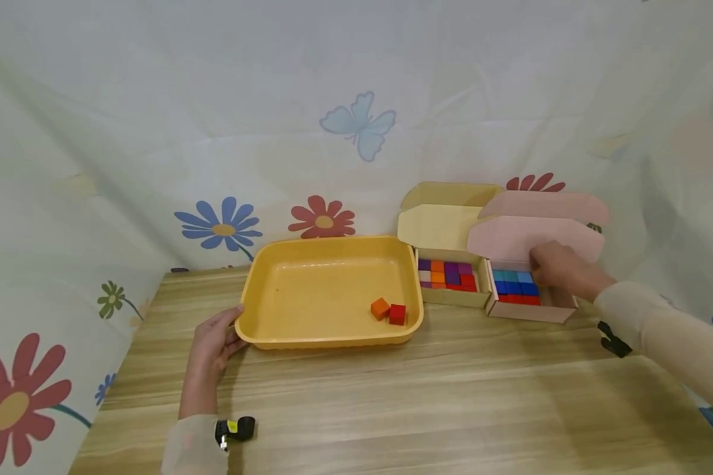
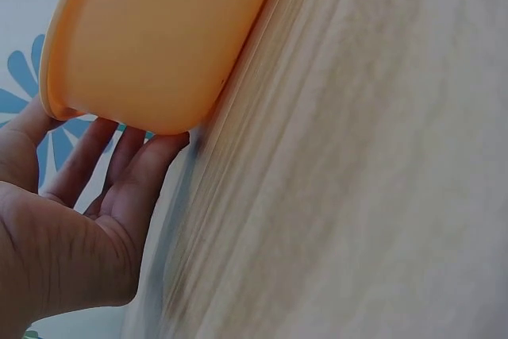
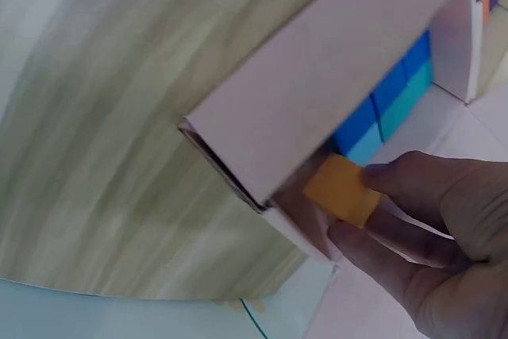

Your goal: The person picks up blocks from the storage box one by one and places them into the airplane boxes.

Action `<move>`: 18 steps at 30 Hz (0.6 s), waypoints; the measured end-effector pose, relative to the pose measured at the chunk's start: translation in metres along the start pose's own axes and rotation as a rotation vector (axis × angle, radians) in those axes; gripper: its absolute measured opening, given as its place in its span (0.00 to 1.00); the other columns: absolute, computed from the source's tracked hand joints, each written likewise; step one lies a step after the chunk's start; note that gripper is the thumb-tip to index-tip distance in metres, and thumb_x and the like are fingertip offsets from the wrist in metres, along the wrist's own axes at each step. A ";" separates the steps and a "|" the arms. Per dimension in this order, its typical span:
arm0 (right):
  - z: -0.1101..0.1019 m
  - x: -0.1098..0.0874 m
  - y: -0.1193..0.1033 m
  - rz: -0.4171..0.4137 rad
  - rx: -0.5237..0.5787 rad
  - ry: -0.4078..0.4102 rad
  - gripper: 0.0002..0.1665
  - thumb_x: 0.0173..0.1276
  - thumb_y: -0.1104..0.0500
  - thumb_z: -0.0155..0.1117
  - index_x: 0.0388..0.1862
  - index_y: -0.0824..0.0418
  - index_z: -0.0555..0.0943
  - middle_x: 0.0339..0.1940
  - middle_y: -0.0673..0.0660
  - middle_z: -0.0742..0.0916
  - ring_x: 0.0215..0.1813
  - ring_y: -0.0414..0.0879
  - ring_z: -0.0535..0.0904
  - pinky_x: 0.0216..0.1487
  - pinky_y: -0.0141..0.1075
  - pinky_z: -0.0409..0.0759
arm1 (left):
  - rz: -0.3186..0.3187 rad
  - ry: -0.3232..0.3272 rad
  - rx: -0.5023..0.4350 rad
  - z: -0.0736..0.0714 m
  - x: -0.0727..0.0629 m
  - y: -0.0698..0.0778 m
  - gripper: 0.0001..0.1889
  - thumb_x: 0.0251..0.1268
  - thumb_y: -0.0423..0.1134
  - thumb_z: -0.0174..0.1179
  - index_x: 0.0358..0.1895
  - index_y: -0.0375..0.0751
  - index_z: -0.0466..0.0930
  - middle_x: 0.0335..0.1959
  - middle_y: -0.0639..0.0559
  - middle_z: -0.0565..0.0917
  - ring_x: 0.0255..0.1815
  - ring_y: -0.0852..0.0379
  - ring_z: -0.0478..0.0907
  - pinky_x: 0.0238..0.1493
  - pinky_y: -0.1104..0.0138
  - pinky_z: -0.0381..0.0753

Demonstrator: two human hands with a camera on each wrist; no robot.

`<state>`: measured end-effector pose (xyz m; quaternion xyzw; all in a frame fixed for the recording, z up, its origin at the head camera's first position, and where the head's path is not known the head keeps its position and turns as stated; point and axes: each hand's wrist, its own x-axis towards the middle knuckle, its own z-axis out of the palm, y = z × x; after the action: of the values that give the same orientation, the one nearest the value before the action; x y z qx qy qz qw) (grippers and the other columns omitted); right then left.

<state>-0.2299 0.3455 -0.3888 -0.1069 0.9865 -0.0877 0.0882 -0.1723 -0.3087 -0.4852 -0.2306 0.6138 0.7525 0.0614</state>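
My right hand (image 1: 555,265) pinches an orange-yellow cube (image 3: 343,190) between thumb and fingers, at the uncovered end of the pink box (image 1: 531,312). Rows of blue, teal and red cubes (image 1: 515,288) fill the other side of that box. On the left, my left hand (image 1: 211,340) holds the yellow tray (image 1: 327,343) at its near left corner, thumb at the rim and fingertips against the outer wall (image 2: 143,77). Inside the tray, toward the right, lie an orange cube (image 1: 380,309) and a red cube (image 1: 397,315).
Between tray and pink box stands a cream box (image 1: 457,297) holding purple, orange and red cubes. Both boxes have raised lids, the cream lid (image 1: 436,224) and the pink lid (image 1: 535,237). A flowered cloth (image 1: 243,132) hangs behind the wooden table (image 1: 392,402).
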 end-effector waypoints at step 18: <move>0.026 -0.006 0.007 -0.063 0.035 0.055 0.05 0.62 0.72 0.64 0.31 0.68 0.76 0.27 0.57 0.78 0.32 0.53 0.74 0.36 0.44 0.77 | -0.006 -0.003 0.028 -0.002 -0.002 0.000 0.28 0.68 0.49 0.69 0.65 0.40 0.77 0.41 0.61 0.85 0.42 0.60 0.88 0.43 0.64 0.87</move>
<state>-0.2201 0.3494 -0.4142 -0.1341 0.9830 -0.1105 0.0600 -0.1701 -0.3104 -0.4843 -0.2303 0.6236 0.7439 0.0681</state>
